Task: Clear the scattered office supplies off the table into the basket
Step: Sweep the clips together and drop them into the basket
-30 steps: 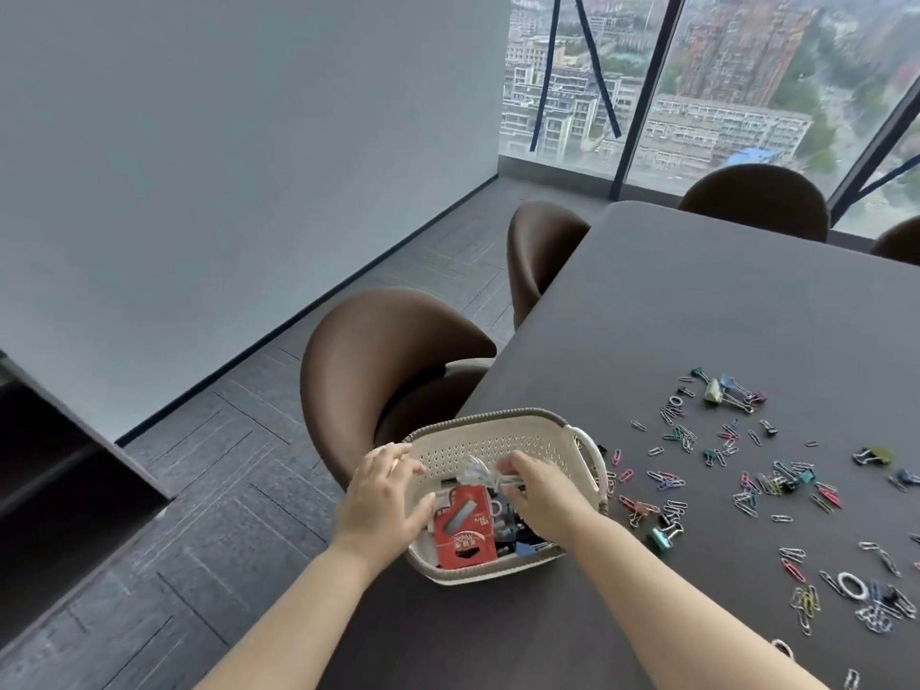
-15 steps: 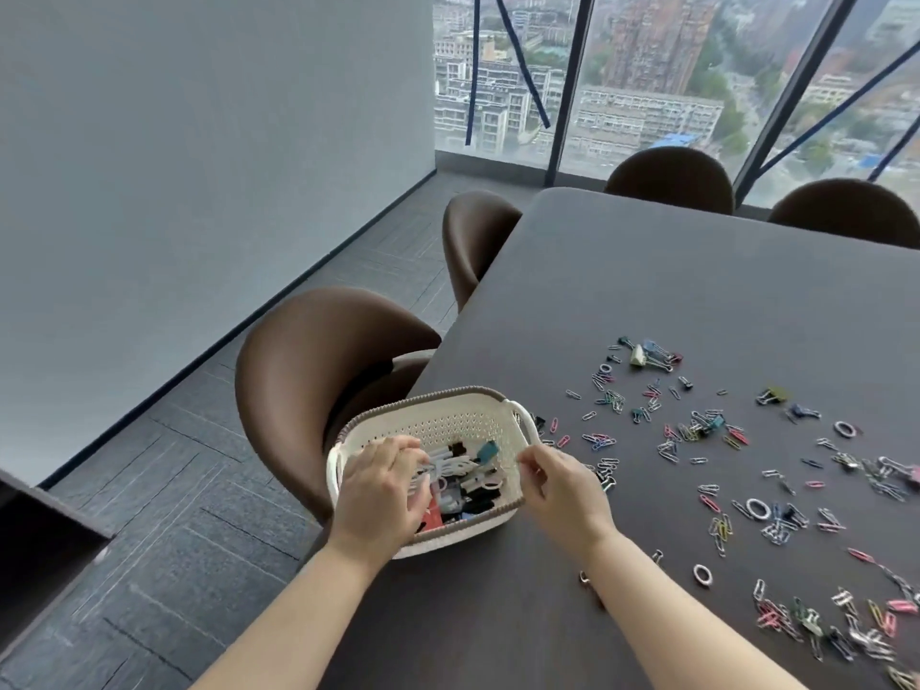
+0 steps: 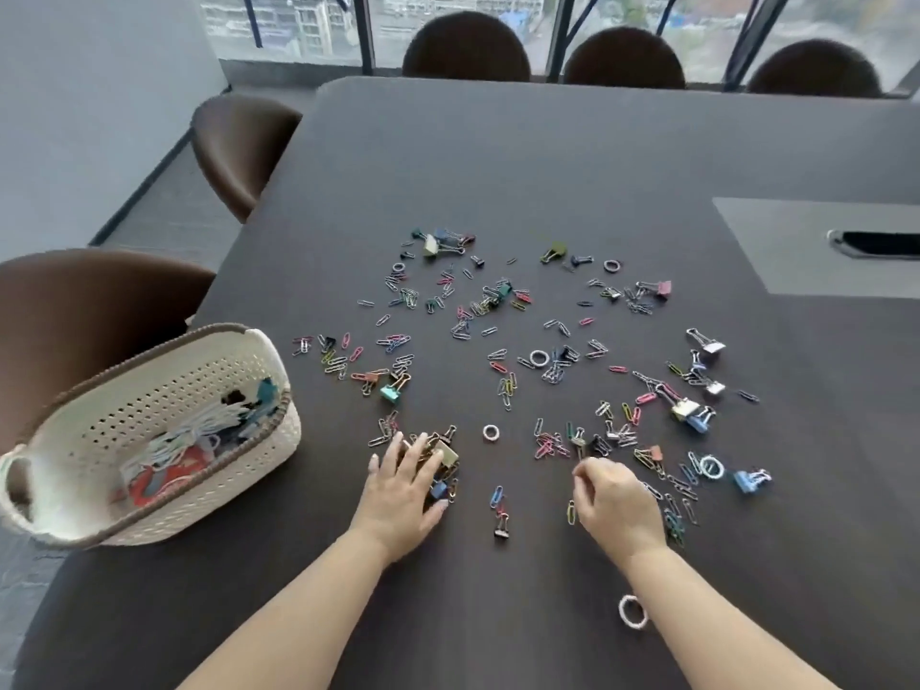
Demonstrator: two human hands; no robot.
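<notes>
The cream perforated basket stands at the table's left edge with cords, clips and a red pack inside. Coloured paper clips, binder clips and small white rings lie scattered over the dark table. My left hand rests fingers-spread on a small heap of binder clips, to the right of the basket. My right hand is loosely curled over paper clips on the near right; whether it holds one I cannot tell.
Brown chairs stand at the left and along the far side. A grey cable hatch is set into the table at the right. One white ring lies close to my right forearm.
Both hands have left the basket and moved right onto the scattered clips. The view has swung right, so the basket now sits at the far left.
</notes>
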